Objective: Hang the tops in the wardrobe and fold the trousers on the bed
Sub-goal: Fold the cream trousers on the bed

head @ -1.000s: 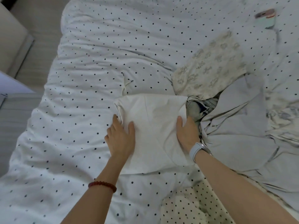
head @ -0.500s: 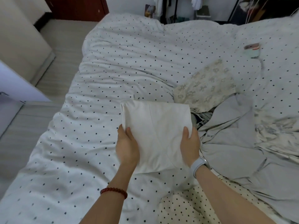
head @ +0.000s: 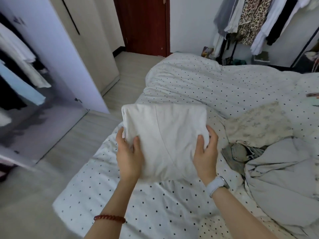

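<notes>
The folded white trousers (head: pixel 165 140) are held up off the bed (head: pixel 198 83), above its near left corner, as a flat, roughly square bundle with a seam running down its face. The left hand (head: pixel 128 156) grips the bundle's left edge, thumb curled over the top face and the other fingers wrapped beneath, and the right hand (head: pixel 205 152) grips the right edge the same way, thumb on top with the cloth bunched a little under it. A red bead bracelet (head: pixel 109 218) sits on the left wrist and a pale watch band (head: pixel 216 185) on the right. The bed carries a white cover with black dots. To the right of the trousers a cream patterned garment (head: pixel 259 125) lies flat on the cover, and nearer than that, still right of the trousers, a grey garment (head: pixel 279 180) lies rumpled with what looks like a piece of denim (head: pixel 241 152) tucked at its left edge, though the folds hide most of it. Left of the trousers, across a strip of pale floor (head: pixel 72 145), stands the open wardrobe (head: pixel 25 75), its door swung out and light clothes hanging inside, blurred. Beyond the trousers, past the far end of the bed, a dark red door (head: pixel 143 25) is set in the wall, and to the right of it a clothes rail (head: pixel 255 19) holds hanging garments, one with a leopard print
</notes>
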`<action>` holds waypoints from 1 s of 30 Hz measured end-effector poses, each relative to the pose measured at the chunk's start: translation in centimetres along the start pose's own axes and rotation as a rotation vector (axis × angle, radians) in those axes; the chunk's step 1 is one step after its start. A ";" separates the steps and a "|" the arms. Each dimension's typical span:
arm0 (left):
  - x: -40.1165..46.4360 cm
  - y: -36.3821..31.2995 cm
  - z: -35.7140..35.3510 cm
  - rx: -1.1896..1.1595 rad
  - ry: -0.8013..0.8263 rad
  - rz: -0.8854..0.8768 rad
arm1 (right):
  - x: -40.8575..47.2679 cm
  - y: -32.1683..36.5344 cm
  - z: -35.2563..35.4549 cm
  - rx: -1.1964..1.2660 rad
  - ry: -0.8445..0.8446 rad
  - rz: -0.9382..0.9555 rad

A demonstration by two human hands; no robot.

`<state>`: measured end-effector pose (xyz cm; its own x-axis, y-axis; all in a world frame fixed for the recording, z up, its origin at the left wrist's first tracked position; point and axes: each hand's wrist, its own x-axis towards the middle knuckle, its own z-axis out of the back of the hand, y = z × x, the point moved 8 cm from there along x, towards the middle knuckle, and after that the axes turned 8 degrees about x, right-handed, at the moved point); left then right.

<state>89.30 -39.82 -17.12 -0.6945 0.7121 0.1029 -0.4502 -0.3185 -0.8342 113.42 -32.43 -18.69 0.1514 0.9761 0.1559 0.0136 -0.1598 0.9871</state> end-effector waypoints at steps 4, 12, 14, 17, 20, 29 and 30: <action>-1.0 12.0 -0.1 0.258 0.220 0.244 | -6.0 -10.4 -3.6 -0.295 0.174 -0.341; -3.3 25.9 -3.6 0.170 0.518 0.538 | -12.1 -19.4 -6.7 -0.534 0.304 -0.572; -2.0 26.7 -4.1 0.039 0.511 0.655 | -11.1 -20.1 -6.3 -0.477 0.230 -0.620; -0.7 26.2 -4.7 0.017 0.506 0.644 | -10.0 -19.3 -7.2 -0.478 0.231 -0.599; 0.3 23.6 -3.4 0.184 0.349 0.506 | -8.8 -17.2 -8.9 -0.505 0.252 -0.469; 11.3 12.8 10.3 0.299 -0.155 0.171 | -3.4 -4.4 -24.0 -0.383 0.300 -0.005; 12.8 12.0 12.3 0.299 -0.189 0.132 | -3.2 -2.8 -26.3 -0.357 0.323 0.029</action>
<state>68.12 -42.23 -19.12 -0.8362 0.5336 0.1270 -0.4747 -0.5880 -0.6549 86.86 -31.27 -21.01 -0.1686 0.9768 0.1319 -0.3351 -0.1826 0.9243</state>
